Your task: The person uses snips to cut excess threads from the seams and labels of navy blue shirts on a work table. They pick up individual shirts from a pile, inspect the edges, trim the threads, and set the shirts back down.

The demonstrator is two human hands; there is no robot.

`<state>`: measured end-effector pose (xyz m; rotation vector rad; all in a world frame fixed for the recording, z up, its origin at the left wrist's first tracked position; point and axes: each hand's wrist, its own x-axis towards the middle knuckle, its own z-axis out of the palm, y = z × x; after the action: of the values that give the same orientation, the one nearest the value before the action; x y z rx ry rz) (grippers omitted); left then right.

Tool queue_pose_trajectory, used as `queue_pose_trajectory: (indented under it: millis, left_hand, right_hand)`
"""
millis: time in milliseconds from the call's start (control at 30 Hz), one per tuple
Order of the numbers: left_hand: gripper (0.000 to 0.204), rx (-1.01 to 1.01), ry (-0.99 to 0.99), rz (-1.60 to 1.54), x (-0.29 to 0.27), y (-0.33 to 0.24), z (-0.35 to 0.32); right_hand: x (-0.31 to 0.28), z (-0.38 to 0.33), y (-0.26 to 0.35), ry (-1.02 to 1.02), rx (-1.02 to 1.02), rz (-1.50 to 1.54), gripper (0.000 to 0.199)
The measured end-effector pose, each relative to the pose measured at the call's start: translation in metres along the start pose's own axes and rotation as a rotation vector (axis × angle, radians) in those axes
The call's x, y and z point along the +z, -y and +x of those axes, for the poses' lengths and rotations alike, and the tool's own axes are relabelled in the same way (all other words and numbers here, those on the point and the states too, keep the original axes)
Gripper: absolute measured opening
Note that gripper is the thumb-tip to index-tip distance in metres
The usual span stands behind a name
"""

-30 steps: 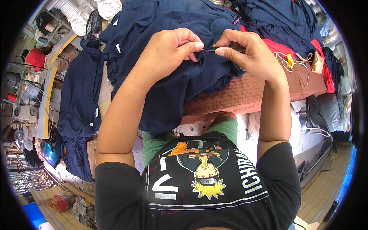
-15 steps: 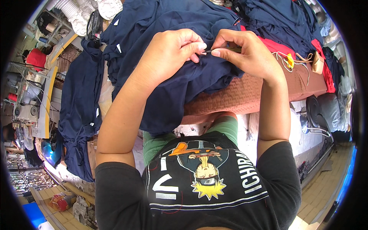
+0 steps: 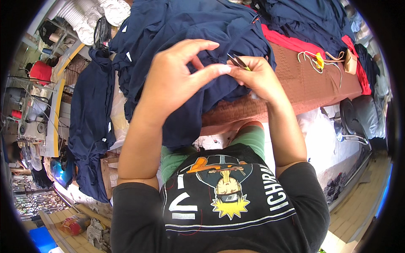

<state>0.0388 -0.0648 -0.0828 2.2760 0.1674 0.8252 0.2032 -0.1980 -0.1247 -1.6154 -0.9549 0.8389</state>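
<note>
My right hand (image 3: 259,79) is closed around a small pair of thread snips (image 3: 239,62), its dark pointed blades sticking out past the fingers toward the far left. My left hand (image 3: 171,74) has its thumb and forefinger spread wide, with nothing visible between them. The tip of that thumb comes up against the right hand's fingertips, or very near them. Beneath both hands lies a heap of navy blue fabric (image 3: 181,25), rumpled and hanging over the near table edge.
A brown patterned cloth covers the table (image 3: 291,90). On its right lie a yellow piece with pale cords (image 3: 319,61), a beige block (image 3: 350,62) and red fabric (image 3: 278,39). More navy garments (image 3: 90,118) hang at the left, near sewing machines (image 3: 31,126). A black chair (image 3: 352,120) stands right.
Both hands were pinching close together over the fabric. The left hand has opened and shifted left and nearer; the right has come nearer and left, turning the snips' blades up into view.
</note>
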Motion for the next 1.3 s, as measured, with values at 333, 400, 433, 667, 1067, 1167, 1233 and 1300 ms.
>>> queue_pose_trajectory:
  millis: [333, 400, 433, 667, 1067, 1167, 1233, 1300]
  left_hand:
    - [0.023, -0.255, 0.105, -0.387, 0.011, 0.022, 0.009]
    - [0.020, -0.243, 0.175, -0.333, 0.002, 0.026, 0.014]
    - [0.019, -0.234, 0.182, -0.329, 0.001, 0.026, 0.017]
    - [0.021, -0.203, 0.240, -0.195, 0.000, 0.014, 0.023]
    - [0.021, -0.113, 0.256, -0.052, 0.002, 0.002, 0.026]
    - [0.021, -0.099, 0.257, -0.045, 0.002, 0.002, 0.025]
    - [0.021, -0.099, 0.259, -0.041, 0.003, 0.001, 0.025]
    - [0.020, -0.109, 0.261, -0.039, 0.003, 0.000, 0.025]
  right_hand:
    - [0.019, -0.001, -0.004, -0.347, -0.653, -0.226, 0.015]
    - [0.018, -0.003, -0.003, -0.327, -0.652, -0.248, 0.016]
    - [0.017, -0.004, -0.003, -0.320, -0.649, -0.264, 0.016]
    - [0.004, -0.008, -0.005, -0.210, -0.594, -0.301, 0.019]
    - [-0.033, -0.013, 0.035, -0.054, -0.491, -0.538, 0.028]
    - [-0.031, -0.008, 0.033, -0.015, -0.504, -0.535, 0.028]
    - [-0.030, -0.006, 0.032, 0.002, -0.544, -0.532, 0.029]
    - [-0.029, -0.003, 0.030, 0.009, -0.595, -0.526, 0.029]
